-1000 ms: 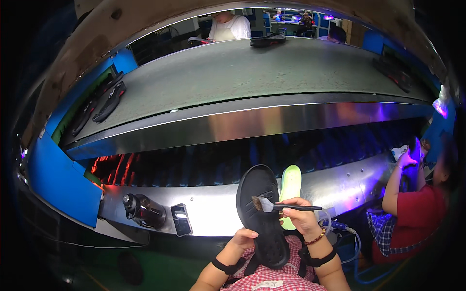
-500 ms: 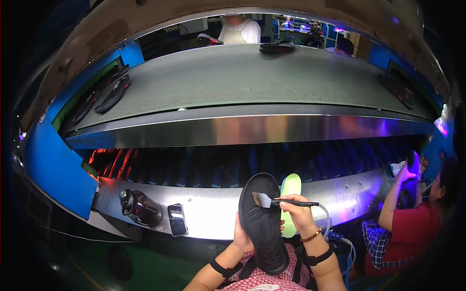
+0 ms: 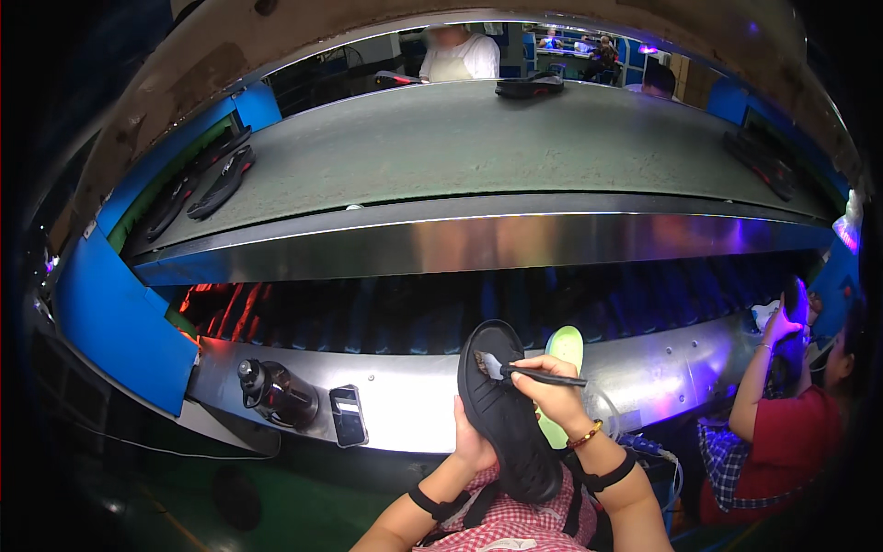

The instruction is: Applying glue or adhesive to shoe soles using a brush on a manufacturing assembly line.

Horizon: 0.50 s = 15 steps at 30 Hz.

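My left hand point(image 3: 472, 443) grips a black shoe sole point(image 3: 509, 425) by its left edge; the sole is upright and tilted, its grooved, hole-dotted face toward me. In my right hand point(image 3: 552, 396) is a brush point(image 3: 561, 378) with a black handle, closed between the fingers. Its brown bristles rest on the upper part of the sole. A light green insole-like piece point(image 3: 567, 346) stands just behind the sole and my right hand, partly hidden by them. A thin pale tube runs near my right wrist.
On the metal ledge stand a dark bottle point(image 3: 279, 394) and a phone point(image 3: 349, 416). Beyond a dark gap runs a wide belt point(image 3: 460, 152) carrying several black soles point(image 3: 223, 183). At the right, a person in a red top point(image 3: 782, 442) handles a dark sole. Another person stands behind the belt.
The brush has moved slightly up and left on the sole, and my right hand has turned more over the handle. The sole has shifted and tilted a little. My view has shifted slightly.
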Tool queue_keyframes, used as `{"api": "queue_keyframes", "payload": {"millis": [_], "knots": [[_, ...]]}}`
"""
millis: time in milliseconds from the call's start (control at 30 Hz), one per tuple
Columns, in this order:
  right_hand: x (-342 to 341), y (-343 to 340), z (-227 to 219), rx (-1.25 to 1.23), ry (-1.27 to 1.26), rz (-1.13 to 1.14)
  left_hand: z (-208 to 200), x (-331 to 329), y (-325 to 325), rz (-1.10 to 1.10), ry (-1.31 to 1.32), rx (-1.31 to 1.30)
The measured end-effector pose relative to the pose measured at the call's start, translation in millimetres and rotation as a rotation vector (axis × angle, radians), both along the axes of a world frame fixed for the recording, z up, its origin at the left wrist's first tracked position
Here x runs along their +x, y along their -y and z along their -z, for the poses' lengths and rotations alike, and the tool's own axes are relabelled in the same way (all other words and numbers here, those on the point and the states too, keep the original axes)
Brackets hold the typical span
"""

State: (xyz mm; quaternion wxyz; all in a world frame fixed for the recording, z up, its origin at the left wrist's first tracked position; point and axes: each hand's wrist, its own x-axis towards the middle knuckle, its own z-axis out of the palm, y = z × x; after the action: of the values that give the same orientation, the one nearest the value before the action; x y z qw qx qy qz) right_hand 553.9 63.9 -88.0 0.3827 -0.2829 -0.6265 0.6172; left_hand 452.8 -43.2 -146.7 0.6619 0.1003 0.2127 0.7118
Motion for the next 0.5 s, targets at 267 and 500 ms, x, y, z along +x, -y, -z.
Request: {"api": "queue_keyframes", "payload": {"millis": [267,500], "knots": [[9.9,36.4,1.4,0.661,0.220,-0.056,6.4,-11.0,-14.5,-0.186,-0.038,-0.174],[68.7,45.9,-19.9,0.326,0.377,-0.528,-9.4,-52.2,1.2,0.050,-0.003,0.069]]}}
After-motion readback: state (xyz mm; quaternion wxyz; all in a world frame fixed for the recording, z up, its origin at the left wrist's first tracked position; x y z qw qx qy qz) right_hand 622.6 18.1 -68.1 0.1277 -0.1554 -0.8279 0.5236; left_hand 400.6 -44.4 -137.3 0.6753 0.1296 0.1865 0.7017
